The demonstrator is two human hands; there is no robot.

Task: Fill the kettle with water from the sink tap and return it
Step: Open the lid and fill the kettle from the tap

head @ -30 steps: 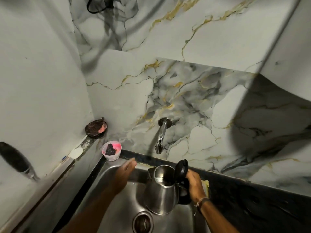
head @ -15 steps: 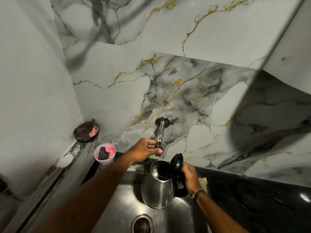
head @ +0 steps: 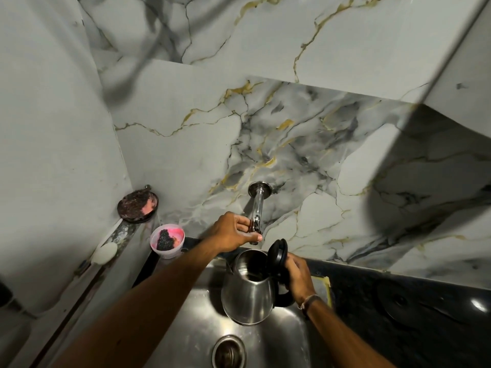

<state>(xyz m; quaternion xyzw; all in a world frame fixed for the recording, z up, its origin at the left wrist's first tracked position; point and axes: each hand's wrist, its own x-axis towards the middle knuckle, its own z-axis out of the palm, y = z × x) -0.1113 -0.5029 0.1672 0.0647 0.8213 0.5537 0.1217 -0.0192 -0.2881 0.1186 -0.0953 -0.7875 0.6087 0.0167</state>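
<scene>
A steel kettle [head: 248, 293] with its black lid [head: 277, 252] flipped up hangs over the steel sink [head: 191, 322], its mouth just below the tap. My right hand [head: 299, 274] grips its black handle. The chrome tap [head: 257, 205] sticks out of the marble wall, and my left hand [head: 233, 232] is closed around its lower end, at the lever. No water stream shows. The inside of the kettle looks dark; I cannot tell whether it holds water.
The sink drain [head: 229, 353] lies below the kettle. A pink cup with a dark scrubber [head: 166, 240] stands at the sink's back left corner, and a round dark dish [head: 138, 204] sits on the ledge behind it. Black countertop [head: 398, 314] runs to the right.
My left hand rose from the sink's left side to the tap and closed on it. The kettle has stayed under the tap in my right hand.
</scene>
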